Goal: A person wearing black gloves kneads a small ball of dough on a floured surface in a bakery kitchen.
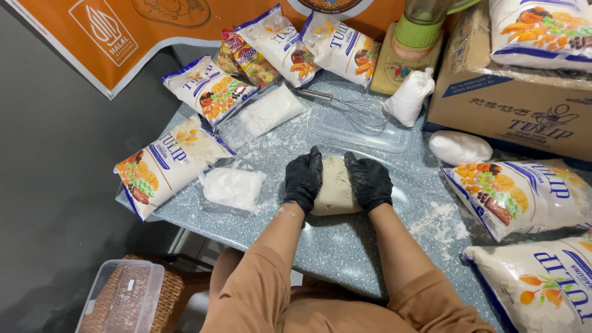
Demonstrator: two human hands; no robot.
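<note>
- Speckled grey-blue table, dusted with flour, dark grey floor to its left, orange banner at the back.
- Dough sits near the table's middle, a pale lump, right in front of me.
- Left hand in a black glove, fingers curled, pressed against the dough's left side.
- Right hand in a black glove, fingers curled, cupping the dough's right side; both hands squeeze it between them.
- Clear tray lies just behind the dough, whisk resting on it.
- Flour bags in white and blue ring the table: several on the left and back, more on the right edge.
- Small white pouch lies left of my left hand, near but apart.
- Two more white pouches lie on the right, one leaning by the blender.
- Blender with a green collar stands at the back right.
- Cardboard box sits on the right, a flour bag on top.
- Clear lidded tub rests on a wicker stool below the table's left edge.
</note>
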